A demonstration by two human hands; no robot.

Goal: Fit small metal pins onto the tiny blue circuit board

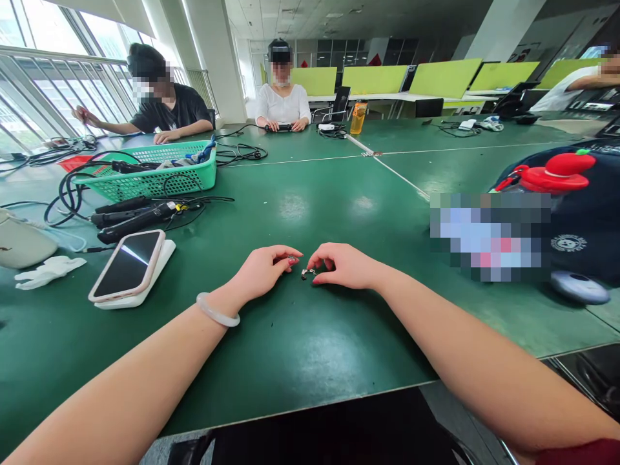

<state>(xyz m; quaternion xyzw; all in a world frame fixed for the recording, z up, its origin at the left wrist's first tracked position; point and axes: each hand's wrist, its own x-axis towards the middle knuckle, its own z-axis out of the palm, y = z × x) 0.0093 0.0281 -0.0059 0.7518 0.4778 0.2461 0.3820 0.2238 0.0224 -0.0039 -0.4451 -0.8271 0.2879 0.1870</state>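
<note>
Over the middle of the green table [314, 349], my left hand [264, 271] is pinched, with a tiny shiny piece [292, 258] between thumb and fingers. What kind of piece it is does not show clearly. Just across a narrow gap, my right hand [346, 266] has its thumb and forefinger closed around one end of a small silvery, chain-like trinket [306, 274]. The trinket's free end, with a dark bit on it, points toward my left hand. A pale bangle [217, 311] circles my left wrist.
Left of my hands lie a phone [130, 265] on a white box, a crumpled tissue [48, 271], black devices [135, 218] and a green basket [150, 181] of cables. At right are a dark bag [576, 219] and a mouse-like object [580, 287]. Two people sit across the table.
</note>
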